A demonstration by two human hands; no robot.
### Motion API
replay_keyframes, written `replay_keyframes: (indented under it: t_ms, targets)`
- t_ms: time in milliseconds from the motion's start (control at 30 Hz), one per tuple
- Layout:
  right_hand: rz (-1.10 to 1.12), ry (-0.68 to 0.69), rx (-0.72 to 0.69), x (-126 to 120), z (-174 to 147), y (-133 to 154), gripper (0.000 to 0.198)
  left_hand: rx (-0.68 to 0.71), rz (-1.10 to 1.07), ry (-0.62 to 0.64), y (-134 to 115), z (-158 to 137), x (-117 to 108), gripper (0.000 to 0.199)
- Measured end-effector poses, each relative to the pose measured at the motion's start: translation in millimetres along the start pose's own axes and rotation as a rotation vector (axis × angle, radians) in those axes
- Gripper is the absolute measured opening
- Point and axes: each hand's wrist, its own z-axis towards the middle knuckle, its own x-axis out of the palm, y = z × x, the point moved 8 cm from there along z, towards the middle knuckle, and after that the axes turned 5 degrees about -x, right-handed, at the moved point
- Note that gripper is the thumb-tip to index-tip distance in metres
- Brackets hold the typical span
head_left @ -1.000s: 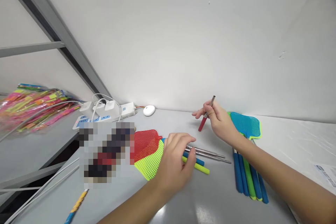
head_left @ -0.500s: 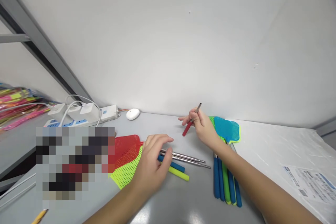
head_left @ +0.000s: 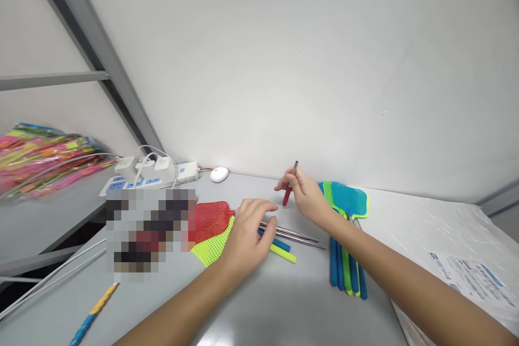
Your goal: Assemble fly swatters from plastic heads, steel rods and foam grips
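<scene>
My right hand (head_left: 308,197) is closed around a red handle (head_left: 286,197) with a short metal tube at its top, held nearly upright close to the wall. Lower and to the left, my left hand (head_left: 252,230) has its thumb and fingers apart, lying over the middle of some fly swatters. Their red mesh head (head_left: 211,220) and yellow-green mesh head (head_left: 214,243) show to its left. On its other side stick out thin metal rods (head_left: 298,235), a blue handle (head_left: 283,244) and a yellow-green handle (head_left: 287,253). Whether the palm touches them is hidden.
Fly swatters with blue and green handles (head_left: 344,270) lie stacked beneath my right forearm, a blue head (head_left: 349,199) on top. A labelled plastic-wrapped package (head_left: 441,227) is at right. Left are a power strip (head_left: 188,172), a white oval device (head_left: 219,174), cables and bagged colourful items (head_left: 48,159).
The red handle with its metal tube has tipped more upright in my right hand. The view has turned slightly left. My left hand keeps its place over the swatters.
</scene>
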Motion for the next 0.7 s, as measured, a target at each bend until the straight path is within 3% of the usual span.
replay_keyframes:
  t_ms: [200, 300, 400, 533, 700]
  targets:
    - [0.373, -0.243, 0.073, -14.7, -20.4, 31.7, 0.028, 0.002, 0.091, 0.087, -11.0, -9.9, 5.5, 0.015]
    - [0.453, -0.355, 0.16, -26.6, -37.8, 30.7, 0.028, -0.047, 0.117, 0.069, -11.7, -16.1, 3.3, 0.016]
    - [0.502, -0.429, 0.257, -34.4, -55.4, 25.3, 0.026, 0.02, 0.14, 0.106, -19.1, -22.3, 8.2, 0.019]
    - [0.545, -0.463, 0.362, -33.0, -72.9, 20.8, 0.025, 0.163, 0.056, 0.117, -31.7, -32.1, 17.2, 0.018]
    - [0.61, -0.394, 0.471, -17.3, -86.3, 16.0, 0.029, 0.245, -0.123, 0.067, -39.9, -41.8, 19.9, 0.023]
